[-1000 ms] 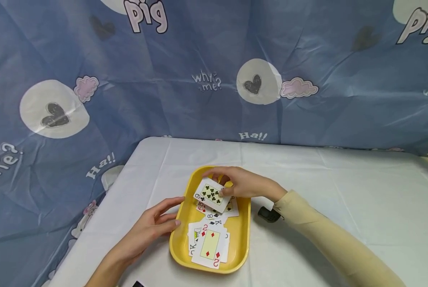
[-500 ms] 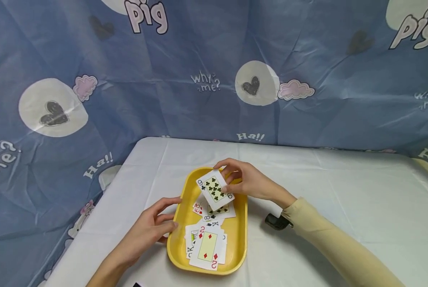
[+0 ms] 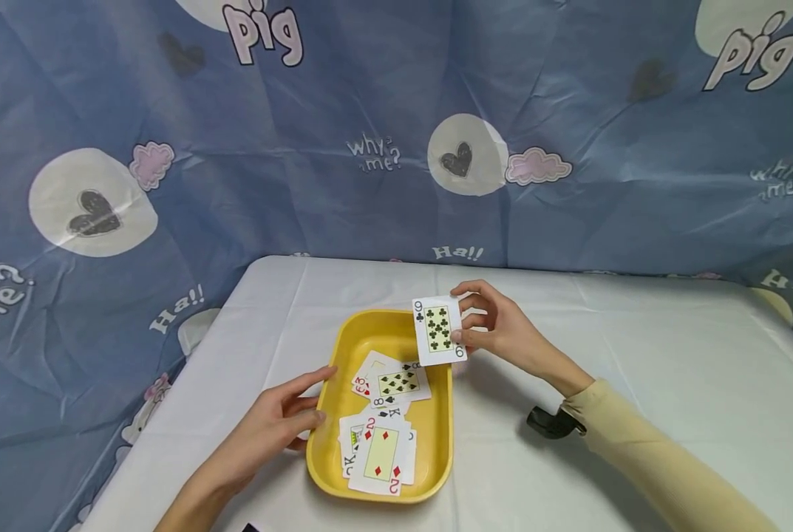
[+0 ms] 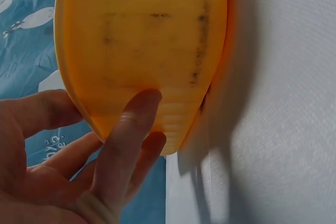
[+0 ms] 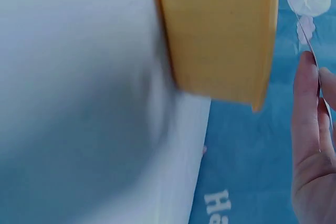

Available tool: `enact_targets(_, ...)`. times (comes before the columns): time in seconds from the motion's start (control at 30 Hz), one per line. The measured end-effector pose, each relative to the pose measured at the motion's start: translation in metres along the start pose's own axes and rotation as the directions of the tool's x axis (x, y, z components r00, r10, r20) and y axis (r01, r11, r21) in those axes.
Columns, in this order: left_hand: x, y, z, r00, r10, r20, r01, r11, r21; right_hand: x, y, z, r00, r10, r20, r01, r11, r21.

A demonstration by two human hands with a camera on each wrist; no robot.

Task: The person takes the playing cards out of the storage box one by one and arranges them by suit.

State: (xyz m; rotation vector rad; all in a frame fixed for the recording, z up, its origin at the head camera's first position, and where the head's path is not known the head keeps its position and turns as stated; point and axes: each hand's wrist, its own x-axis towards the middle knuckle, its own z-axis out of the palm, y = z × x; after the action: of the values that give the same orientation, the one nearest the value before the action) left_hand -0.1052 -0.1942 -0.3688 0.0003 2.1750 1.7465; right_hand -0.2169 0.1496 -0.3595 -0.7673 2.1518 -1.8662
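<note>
A nine of clubs (image 3: 439,330) is pinched between the thumb and fingers of my right hand (image 3: 505,329), raised over the right rim of a yellow tray (image 3: 434,421). In the right wrist view that card (image 5: 303,22) shows edge-on in my hand (image 5: 312,150). Face up in the tray lie an eight of spades (image 3: 399,383) overlapping red cards, and lower down a two of diamonds (image 3: 381,459) over a king (image 3: 351,432) and others. My left hand (image 3: 273,421) touches the tray's left side, fingers relaxed; the left wrist view shows the hand (image 4: 63,182) against the outer wall (image 4: 147,40).
A white cloth (image 3: 609,347) covers the table around the tray. Behind the table hangs a blue printed curtain (image 3: 369,214). A black device (image 3: 552,423) is at my right wrist, and a small dark item (image 3: 251,527) shows at the bottom edge.
My right hand has moved right and up with the nine of clubs, which has turned more upright. The eight of spades is now uncovered. My left hand has stayed at the tray's side.
</note>
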Motion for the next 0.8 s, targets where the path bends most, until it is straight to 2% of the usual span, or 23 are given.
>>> enact_targets(0.17, 0.000, 0.000, 0.001, 0.999, -0.017, -0.046, 0.017, 1.000, 0.008, -0.017, 0.003, -0.019, 0.999, 0.027, -0.041, -0.026, 1.000, 0.016)
enact_targets(0.37, 0.001, -0.002, -0.003, 1.000, 0.015, -0.005, -0.015, 0.999, -0.039, -0.035, 0.015, -0.039, 0.992, 0.111, -0.053, -0.112, 0.993, -0.030)
enact_targets(0.6, 0.002, -0.006, -0.009, 0.999, 0.025, 0.045, -0.021, 0.996, -0.092, -0.043, 0.032, -0.056, 0.973, 0.232, -0.004, -0.230, 0.959, -0.163)
enact_targets(0.7, 0.003, -0.006, -0.010, 0.999, 0.012, 0.050, -0.007, 0.994, -0.107, -0.041, 0.040, -0.058, 0.971, 0.240, 0.003, -0.233, 0.945, -0.228)
enact_targets(0.8, 0.004, -0.006, -0.011, 0.999, 0.006, 0.051, -0.001, 0.995, -0.104, -0.037, 0.047, -0.059, 0.976, 0.216, -0.004, -0.204, 0.915, -0.349)
